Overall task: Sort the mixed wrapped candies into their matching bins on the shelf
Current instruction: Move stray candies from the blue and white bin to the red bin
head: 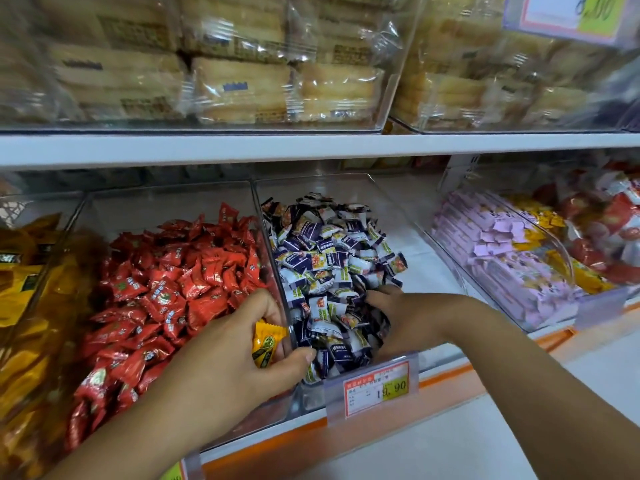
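Observation:
My left hand (239, 344) grips a yellow wrapped candy (265, 342), its fingers curled round it over the clear wall between two bins. To its left lies the bin of red candies (162, 282). To its right the bin of navy-and-white candies (332, 258) holds a heap, and my right hand (398, 317) is dug into the front of that heap, fingertips buried among the wrappers. A bin of yellow candies (24, 299) fills the far left.
Clear bins of pink packets (502, 258) and red-and-yellow sweets (602, 230) stand at the right. A price tag (377, 386) hangs on the shelf's orange front edge. The upper shelf (311, 147) carries boxes of wrapped cakes (242, 64).

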